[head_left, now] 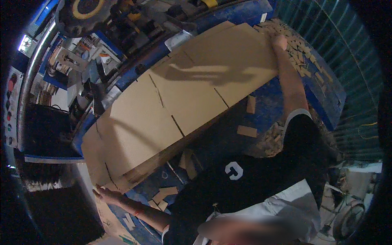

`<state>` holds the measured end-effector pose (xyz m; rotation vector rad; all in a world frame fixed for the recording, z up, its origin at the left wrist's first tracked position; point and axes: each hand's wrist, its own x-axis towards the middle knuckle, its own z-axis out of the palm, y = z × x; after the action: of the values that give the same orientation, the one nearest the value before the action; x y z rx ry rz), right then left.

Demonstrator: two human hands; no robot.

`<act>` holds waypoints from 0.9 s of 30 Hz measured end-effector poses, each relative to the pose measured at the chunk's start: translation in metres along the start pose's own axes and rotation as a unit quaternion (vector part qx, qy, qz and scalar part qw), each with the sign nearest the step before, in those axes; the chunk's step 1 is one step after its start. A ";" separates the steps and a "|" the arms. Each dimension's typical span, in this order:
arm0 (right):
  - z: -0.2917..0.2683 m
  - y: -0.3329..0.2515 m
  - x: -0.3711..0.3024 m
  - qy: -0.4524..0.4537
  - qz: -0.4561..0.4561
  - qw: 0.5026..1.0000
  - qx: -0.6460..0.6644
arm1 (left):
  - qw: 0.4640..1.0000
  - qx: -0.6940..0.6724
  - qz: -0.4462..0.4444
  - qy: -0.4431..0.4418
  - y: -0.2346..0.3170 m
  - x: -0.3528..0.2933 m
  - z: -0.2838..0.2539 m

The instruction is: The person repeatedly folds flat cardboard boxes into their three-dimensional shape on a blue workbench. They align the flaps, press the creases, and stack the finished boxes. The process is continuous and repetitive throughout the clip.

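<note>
A wide brown cardboard sheet (134,122) with dark slots cut into it lies slantwise before me, more cardboard showing under its near edge. My left hand (109,196) is at its near left corner, fingers closed around the edge. At the far right end, my right hand (279,43) grips the other edge with the arm stretched out. Shadows fall across the sheet's top face. Fingers under the cardboard are hidden.
A blue work surface (228,130) carries loose cardboard offcuts (247,131). Many small scraps (302,53) are heaped at the far right. Dark machinery with a round wheel (83,14) stands beyond the sheet. A green corrugated wall (347,61) rises on the right; a control panel (12,110) is at left.
</note>
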<state>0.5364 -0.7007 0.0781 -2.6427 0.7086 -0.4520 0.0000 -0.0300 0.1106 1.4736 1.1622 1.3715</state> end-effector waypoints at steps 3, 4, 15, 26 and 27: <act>-0.002 0.008 0.002 0.013 0.102 0.993 0.063 | 1.000 -0.012 0.024 0.006 -0.007 0.011 0.000; -0.005 0.011 0.002 0.036 0.172 0.979 0.102 | 0.996 0.057 0.071 -0.003 -0.013 0.020 -0.001; -0.015 0.010 0.002 -0.171 -0.203 0.964 -0.009 | 0.943 0.288 0.134 -0.101 -0.060 0.076 -0.025; -0.064 0.044 -0.031 0.192 0.031 0.981 -0.006 | 0.949 0.296 0.072 -0.082 -0.054 0.064 0.000; -0.071 0.057 -0.039 0.170 0.083 0.981 0.034 | 0.954 0.253 0.095 -0.127 -0.055 0.065 -0.001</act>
<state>0.4528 -0.7443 0.1079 -2.4417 0.9885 -0.8733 -0.0075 0.0472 0.0755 2.1025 1.2854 0.9986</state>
